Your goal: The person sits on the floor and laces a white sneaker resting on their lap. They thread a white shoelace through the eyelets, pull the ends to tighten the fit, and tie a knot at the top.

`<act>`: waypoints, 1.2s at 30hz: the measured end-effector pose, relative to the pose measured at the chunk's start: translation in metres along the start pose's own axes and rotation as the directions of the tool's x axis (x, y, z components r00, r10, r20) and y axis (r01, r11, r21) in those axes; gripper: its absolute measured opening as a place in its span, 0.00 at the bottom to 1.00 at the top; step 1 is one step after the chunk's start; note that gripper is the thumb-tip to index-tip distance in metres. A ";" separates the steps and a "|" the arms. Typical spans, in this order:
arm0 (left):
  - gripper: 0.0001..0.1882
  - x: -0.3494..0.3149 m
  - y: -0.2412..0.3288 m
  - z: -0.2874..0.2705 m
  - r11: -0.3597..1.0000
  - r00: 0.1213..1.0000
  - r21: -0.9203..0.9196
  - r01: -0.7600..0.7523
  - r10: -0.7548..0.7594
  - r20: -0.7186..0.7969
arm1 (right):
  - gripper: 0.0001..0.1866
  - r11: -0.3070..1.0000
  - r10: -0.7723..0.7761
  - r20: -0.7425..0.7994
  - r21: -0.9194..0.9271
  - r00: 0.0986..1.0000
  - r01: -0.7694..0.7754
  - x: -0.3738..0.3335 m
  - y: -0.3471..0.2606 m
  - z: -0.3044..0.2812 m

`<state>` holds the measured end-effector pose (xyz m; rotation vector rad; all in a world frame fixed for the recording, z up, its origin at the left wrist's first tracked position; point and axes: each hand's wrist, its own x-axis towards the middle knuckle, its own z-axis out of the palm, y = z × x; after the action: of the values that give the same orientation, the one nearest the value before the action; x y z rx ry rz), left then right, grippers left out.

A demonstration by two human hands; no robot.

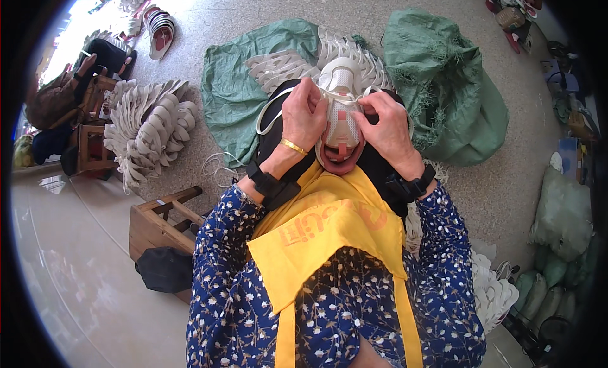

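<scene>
From the head view: one pale shoe, (342,124) toe far and heel near, lies at the knees between two hands — left hand (304,119) on its left, right hand (387,126) on its right. The fingers of both pinch narrowly on one white lace (274,102) over the shoe's upper. Beyond — one green cloth (223,92) left, one green sack (443,83) right.

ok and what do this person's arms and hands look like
Navy sleeves with small white flowers and brownish sprigs. Each wrist has a black strap with a boxy unit; the left also has a gold bangle. The fingers are ungloved.
</scene>
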<state>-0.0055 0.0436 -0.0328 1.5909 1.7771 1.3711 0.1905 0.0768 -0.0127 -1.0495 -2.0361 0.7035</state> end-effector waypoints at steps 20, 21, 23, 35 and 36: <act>0.22 -0.009 0.010 0.004 0.956 0.978 0.230 -0.182 0.151 0.145 | 0.06 0.836 -0.155 0.295 -0.470 0.943 0.284 0.008 -0.003 0.002; 0.23 -0.010 0.011 0.008 0.952 0.979 0.252 -0.174 0.140 0.145 | 0.05 0.822 -0.149 0.321 -0.485 0.935 0.297 0.010 -0.002 0.002; 0.27 -0.010 0.014 0.014 0.942 0.982 0.298 -0.155 0.113 0.154 | 0.05 0.852 -0.166 0.319 -0.430 0.933 0.298 0.012 0.000 -0.002; 0.24 -0.014 0.007 0.015 0.942 0.982 0.286 -0.178 0.151 0.115 | 0.05 0.756 -0.363 0.311 -0.453 0.879 0.472 0.016 -0.005 -0.001; 0.23 -0.014 0.006 0.016 0.942 0.982 0.283 -0.180 0.153 0.113 | 0.06 0.751 -0.375 0.320 -0.446 0.870 0.487 0.017 -0.007 -0.001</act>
<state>0.0142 0.0362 -0.0389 1.9653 1.8961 1.1233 0.1813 0.0880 -0.0014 -0.7338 -2.6182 0.0062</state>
